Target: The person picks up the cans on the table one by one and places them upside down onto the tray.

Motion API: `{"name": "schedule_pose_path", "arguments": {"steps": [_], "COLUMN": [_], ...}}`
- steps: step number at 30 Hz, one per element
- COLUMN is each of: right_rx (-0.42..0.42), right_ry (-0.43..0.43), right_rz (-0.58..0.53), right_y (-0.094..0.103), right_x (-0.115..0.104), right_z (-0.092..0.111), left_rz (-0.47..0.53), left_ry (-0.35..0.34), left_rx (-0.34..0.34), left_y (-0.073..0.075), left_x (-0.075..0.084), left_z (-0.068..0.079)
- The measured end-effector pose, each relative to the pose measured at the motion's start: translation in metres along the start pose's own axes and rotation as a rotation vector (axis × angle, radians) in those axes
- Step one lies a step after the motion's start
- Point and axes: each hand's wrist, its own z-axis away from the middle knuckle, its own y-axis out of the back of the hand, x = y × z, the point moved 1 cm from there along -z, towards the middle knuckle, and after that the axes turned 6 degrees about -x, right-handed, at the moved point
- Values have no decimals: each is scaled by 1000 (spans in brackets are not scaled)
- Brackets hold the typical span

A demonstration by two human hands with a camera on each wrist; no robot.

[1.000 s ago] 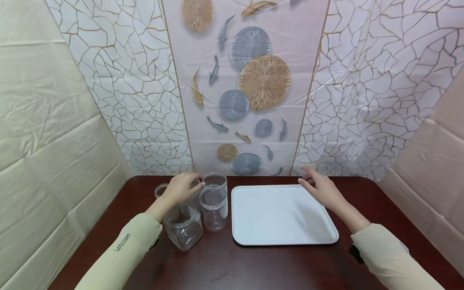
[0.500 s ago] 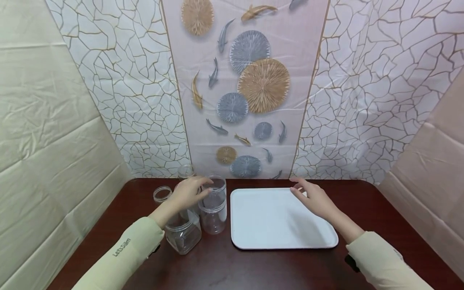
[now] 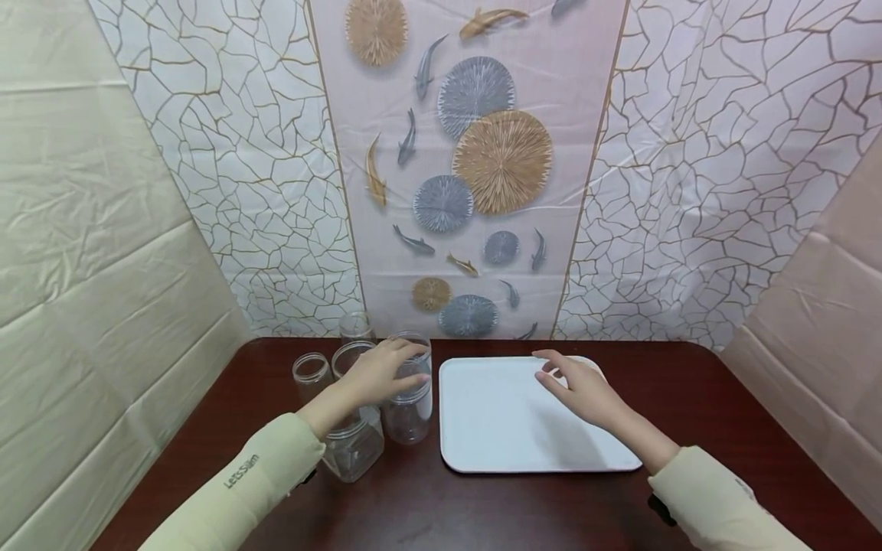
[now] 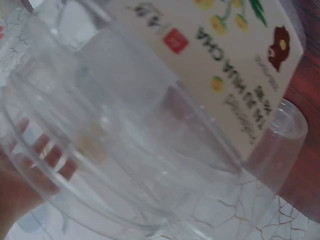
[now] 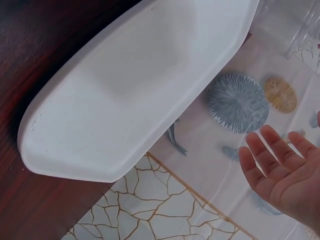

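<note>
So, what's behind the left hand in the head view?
Clear round jars, with the patterned backdrop past them; whatever the left hand covers, including jar parts, is hidden.

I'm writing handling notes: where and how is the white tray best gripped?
Likely by its two short ends, coming from both sides: the white tray lies flat, wider than deep, with a low raised edge. The left end looks tighter, as round clear jars stand close by.

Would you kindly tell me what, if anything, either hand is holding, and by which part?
Nothing appears to be held: the left hand is open over the clear jars, the right hand open above the white tray.
</note>
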Motion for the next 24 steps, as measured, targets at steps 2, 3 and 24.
{"name": "schedule_pose_path", "arguments": {"steps": [2, 3, 24], "right_rx": [-6, -11, -112], "right_ry": [-3, -6, 17], "right_rz": [7, 6, 9], "right_y": [-2, -2, -17], "right_x": [-2, -3, -17], "right_z": [1, 1, 4], "left_rz": [-11, -14, -75], "left_ry": [-11, -15, 65], "left_rx": [-12, -16, -211], "left_y": [0, 0, 0], "left_x": [3, 5, 14], "left_z": [-1, -1, -3]}}
